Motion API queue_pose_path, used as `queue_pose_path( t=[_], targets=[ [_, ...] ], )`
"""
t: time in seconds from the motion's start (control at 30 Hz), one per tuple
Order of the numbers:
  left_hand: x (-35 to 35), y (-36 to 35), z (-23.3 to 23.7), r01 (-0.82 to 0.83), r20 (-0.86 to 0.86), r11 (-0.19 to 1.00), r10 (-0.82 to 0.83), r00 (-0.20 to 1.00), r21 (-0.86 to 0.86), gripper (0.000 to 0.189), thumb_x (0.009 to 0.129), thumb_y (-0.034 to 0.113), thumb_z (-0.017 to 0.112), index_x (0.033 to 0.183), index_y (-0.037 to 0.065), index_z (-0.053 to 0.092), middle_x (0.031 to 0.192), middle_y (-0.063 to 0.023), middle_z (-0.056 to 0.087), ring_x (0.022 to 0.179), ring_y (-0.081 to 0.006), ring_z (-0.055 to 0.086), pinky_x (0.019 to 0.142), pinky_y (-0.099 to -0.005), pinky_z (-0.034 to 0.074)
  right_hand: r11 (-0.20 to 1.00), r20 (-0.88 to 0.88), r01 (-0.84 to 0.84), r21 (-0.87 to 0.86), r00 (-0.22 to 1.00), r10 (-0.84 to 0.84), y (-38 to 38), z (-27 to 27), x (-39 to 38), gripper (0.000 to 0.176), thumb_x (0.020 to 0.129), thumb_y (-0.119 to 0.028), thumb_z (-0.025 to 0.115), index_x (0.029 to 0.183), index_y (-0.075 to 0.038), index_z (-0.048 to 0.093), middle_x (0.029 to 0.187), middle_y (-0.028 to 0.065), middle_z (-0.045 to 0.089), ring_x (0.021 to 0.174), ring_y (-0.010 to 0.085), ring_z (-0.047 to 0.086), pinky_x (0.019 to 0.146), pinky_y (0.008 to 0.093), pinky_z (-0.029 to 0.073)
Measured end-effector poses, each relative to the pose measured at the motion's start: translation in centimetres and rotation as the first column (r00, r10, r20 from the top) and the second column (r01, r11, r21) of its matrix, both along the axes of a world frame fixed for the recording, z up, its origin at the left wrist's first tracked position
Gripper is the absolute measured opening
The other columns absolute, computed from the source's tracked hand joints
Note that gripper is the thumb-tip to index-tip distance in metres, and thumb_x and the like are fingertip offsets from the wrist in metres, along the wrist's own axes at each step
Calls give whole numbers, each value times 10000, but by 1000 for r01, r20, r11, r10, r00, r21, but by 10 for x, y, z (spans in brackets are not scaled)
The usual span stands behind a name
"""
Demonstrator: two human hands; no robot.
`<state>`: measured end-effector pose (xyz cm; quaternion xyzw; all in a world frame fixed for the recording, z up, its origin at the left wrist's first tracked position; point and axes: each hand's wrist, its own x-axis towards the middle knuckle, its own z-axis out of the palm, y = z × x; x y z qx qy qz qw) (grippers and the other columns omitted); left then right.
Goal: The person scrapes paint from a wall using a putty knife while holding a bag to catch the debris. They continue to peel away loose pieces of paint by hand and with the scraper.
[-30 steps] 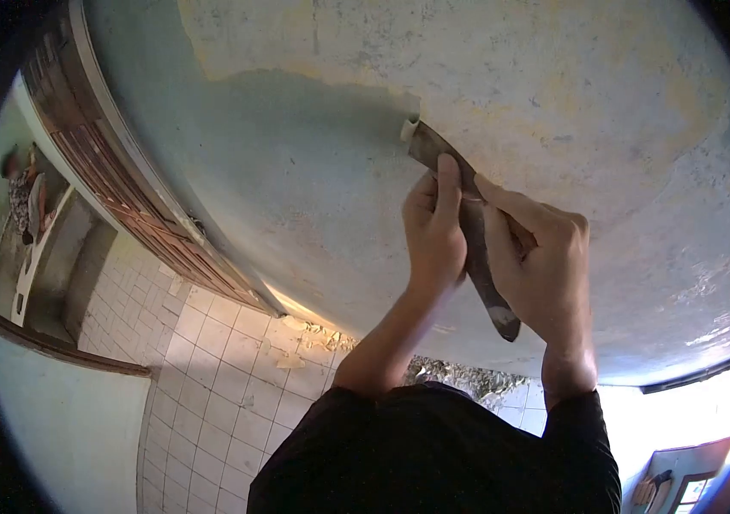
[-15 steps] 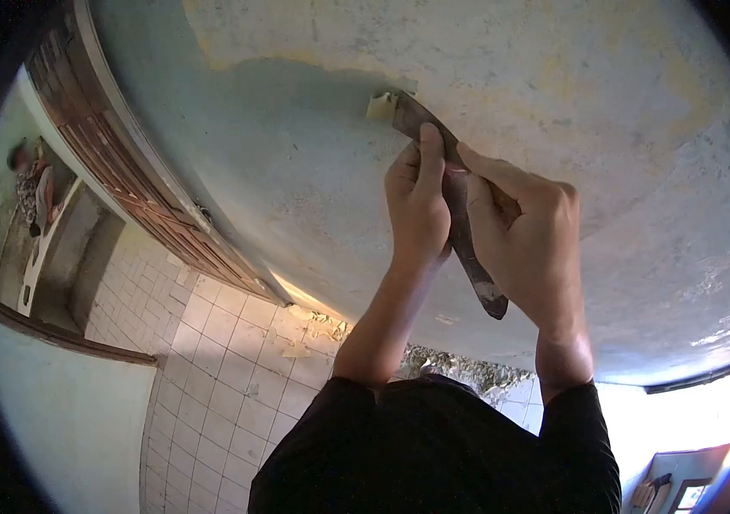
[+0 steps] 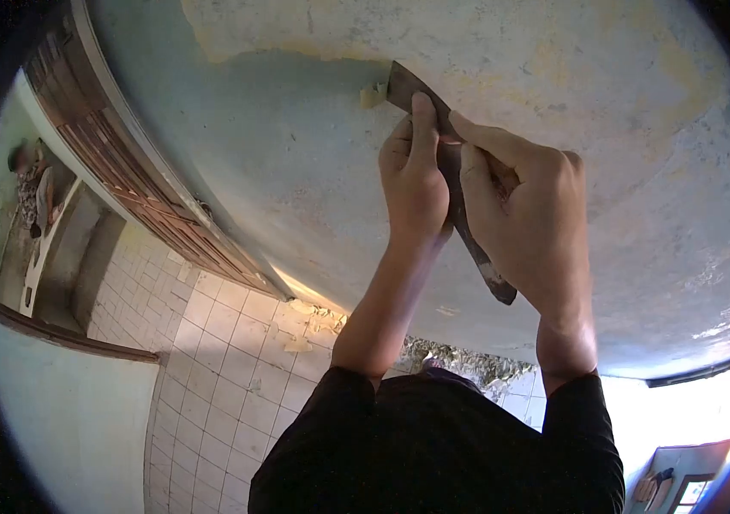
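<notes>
Both of my hands hold a long, dark, flat metal scraper [image 3: 416, 90] against the painted wall [image 3: 314, 163]. Its broad upper end meets the edge of the blue-green paint, where a small pale curl of loosened paint [image 3: 373, 95] sticks out. My left hand [image 3: 416, 176] is closed round the blade, thumb laid along its face. To the right, my right hand [image 3: 528, 193] grips the same tool from above, fingers bent; a brownish-orange patch shows inside its grasp. The scraper's narrow lower end hangs free between my forearms.
Peeled paint flakes [image 3: 318, 319] and a heap of scrapings [image 3: 468, 360] lie along the wall's foot on the tiled floor [image 3: 219, 368]. A wooden louvred door [image 3: 138, 184] stands at left. Beyond it, another person [image 3: 32, 188] is on a ledge.
Both hands and the scraper have shifted upward a little along the wall, the blade's tip now reaching the upper paint edge. The paint curl appears slightly smaller and further left.
</notes>
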<state>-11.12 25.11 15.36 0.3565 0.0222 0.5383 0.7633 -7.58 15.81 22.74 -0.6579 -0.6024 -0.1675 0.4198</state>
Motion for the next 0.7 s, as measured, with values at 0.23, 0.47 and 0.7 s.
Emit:
queue_pose_path(
  t=[0.23,0.47,0.7],
  targets=[
    [-5,17,4,-5,62,1000,4,998,8,431,1103,395,550,879,50,676,837,-11,678,727,-55,574,682,-233,473,996,14,27,-83,1000,-26,2,9,-9,257,936,-10,647,1160,14,770,618,109,671,521,74,564,494,265,419],
    [-8,22,-4,15,88,998,-10,996,-53,419,1118,363,524,888,47,676,823,-14,667,742,-61,581,696,-240,476,999,40,22,-34,999,-21,13,-3,-10,243,934,-14,651,1137,7,782,619,122,668,511,78,560,492,280,425],
    [-12,7,-4,92,11,996,-92,996,-19,453,1114,384,528,861,34,665,816,-7,659,740,-56,566,691,-239,469,991,-22,124,-42,992,-125,-9,-1,-19,234,934,-9,653,1127,16,782,605,122,651,519,58,540,500,268,408]
  ],
)
